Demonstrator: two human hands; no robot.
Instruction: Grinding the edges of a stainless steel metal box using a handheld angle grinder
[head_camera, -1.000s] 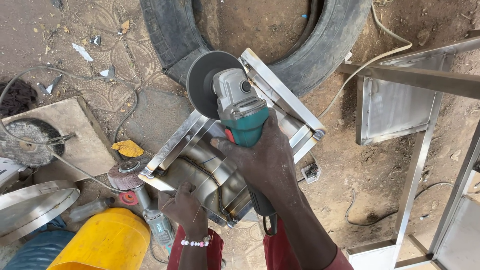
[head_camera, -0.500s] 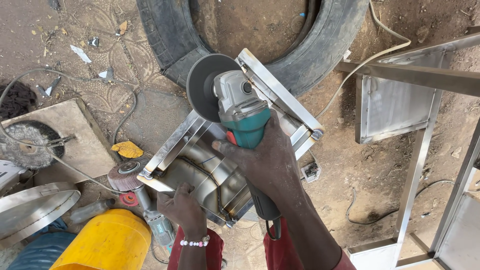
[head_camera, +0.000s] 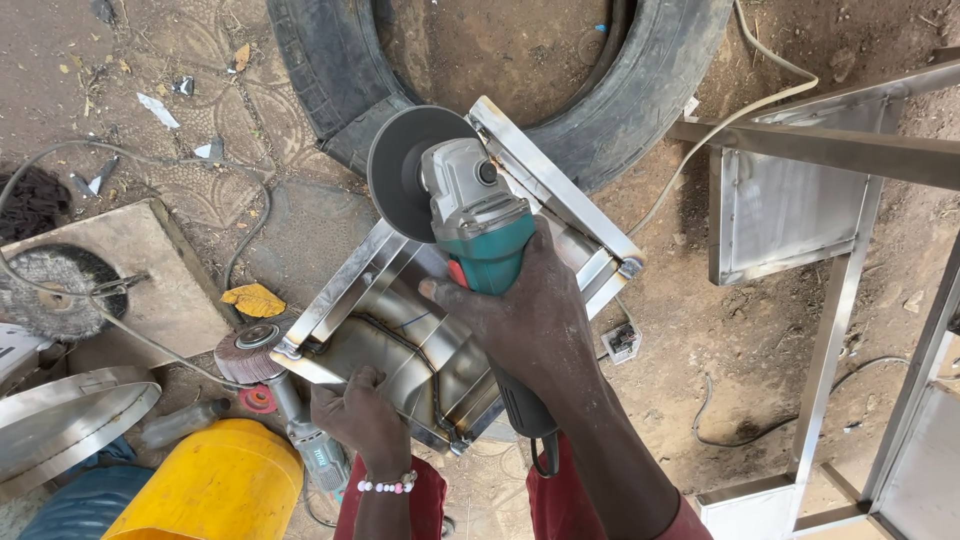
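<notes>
My right hand (head_camera: 525, 325) grips a teal and grey angle grinder (head_camera: 470, 205). Its dark disc (head_camera: 400, 170) hangs over the far left edge of a square stainless steel frame (head_camera: 345, 290). The frame rests tilted on the dirt floor, with its far corner leaning on a black tyre (head_camera: 640, 90). My left hand (head_camera: 360, 415), with a bead bracelet on the wrist, holds the frame's near edge. The grinder's black cord runs down past my right wrist.
A second grinder with a flap disc (head_camera: 250, 355) lies beside the frame at left. A yellow container (head_camera: 205, 495), a round metal lid (head_camera: 70, 425), a wire brush wheel (head_camera: 50, 290) on a board and steel frames (head_camera: 830, 330) at right surround me.
The grinder and my right hand have shifted slightly left along the frame's far edge. My left hand keeps its hold.
</notes>
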